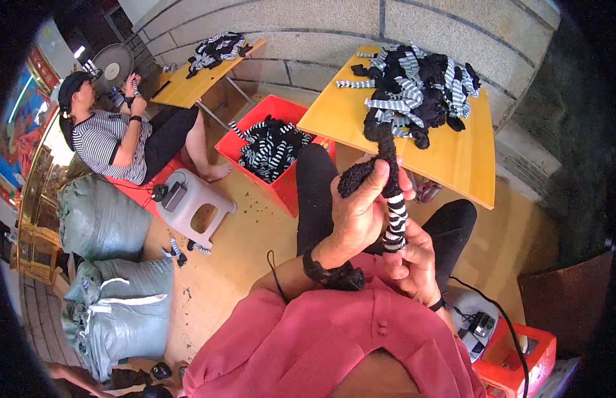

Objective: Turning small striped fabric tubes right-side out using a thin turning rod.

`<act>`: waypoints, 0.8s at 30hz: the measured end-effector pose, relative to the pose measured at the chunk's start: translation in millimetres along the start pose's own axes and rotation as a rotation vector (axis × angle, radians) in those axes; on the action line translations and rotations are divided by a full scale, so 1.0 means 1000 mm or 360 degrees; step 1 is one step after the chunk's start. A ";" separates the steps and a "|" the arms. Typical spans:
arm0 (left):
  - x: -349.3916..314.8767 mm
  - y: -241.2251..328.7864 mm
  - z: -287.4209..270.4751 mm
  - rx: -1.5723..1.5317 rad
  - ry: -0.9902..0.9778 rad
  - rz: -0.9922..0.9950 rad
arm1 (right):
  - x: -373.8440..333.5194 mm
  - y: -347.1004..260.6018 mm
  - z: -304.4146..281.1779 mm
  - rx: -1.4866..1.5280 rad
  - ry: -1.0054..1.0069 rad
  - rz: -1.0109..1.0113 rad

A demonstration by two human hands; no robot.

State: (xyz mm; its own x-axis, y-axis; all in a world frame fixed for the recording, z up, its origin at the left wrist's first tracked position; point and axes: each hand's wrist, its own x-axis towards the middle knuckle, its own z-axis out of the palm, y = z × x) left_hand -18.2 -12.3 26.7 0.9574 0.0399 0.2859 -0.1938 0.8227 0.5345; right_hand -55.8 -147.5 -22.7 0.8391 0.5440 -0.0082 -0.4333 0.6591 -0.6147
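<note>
While you sat with your knees toward the yellow table (454,166), both of your hands were closed on the same striped sock (393,199), and its long axis ran almost straight up and down between them. Your left hand (361,215) was the upper one: its fingers (381,182) were curled around the fuzzy black end of the sock, with a loose black flap hanging out to the left of your thumb. Your right hand (414,262) sat lower and closer to your chest, its fingers pinched shut around the black-and-white striped end.

So the sock lay stretched from your right hand up through your left, and its dark top reached on toward the heap of socks (414,86) piled on the table; from this view I couldn't tell whether it touched that heap or only overlapped it. The heap lay ahead of and above your left hand, which was plainly the nearer of the two to it.

To your left, the red crate (255,142) with more striped socks stood on the floor, well apart from either hand. Beyond it another person (115,139) sat by a second table (188,86).
</note>
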 end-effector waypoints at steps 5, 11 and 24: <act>0.007 0.010 0.009 0.0155 0.0004 0.0073 | -0.002 0.005 0.006 -0.0446 0.0186 -0.0290; 0.017 0.016 0.013 0.0107 -0.0138 0.0142 | -0.005 0.017 0.003 -0.0641 0.0316 -0.0443; 0.006 -0.004 0.006 0.0001 0.0033 -0.0116 | 0.004 0.015 0.007 -0.0470 0.0258 -0.0490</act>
State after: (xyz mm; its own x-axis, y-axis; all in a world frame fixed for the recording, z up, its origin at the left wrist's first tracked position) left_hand -13.1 -18.5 30.7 0.9732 -0.0084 0.2297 -0.1236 0.8236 0.5536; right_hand -61.1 -131.9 -26.9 0.9650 0.2421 0.1012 -0.0630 0.5882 -0.8063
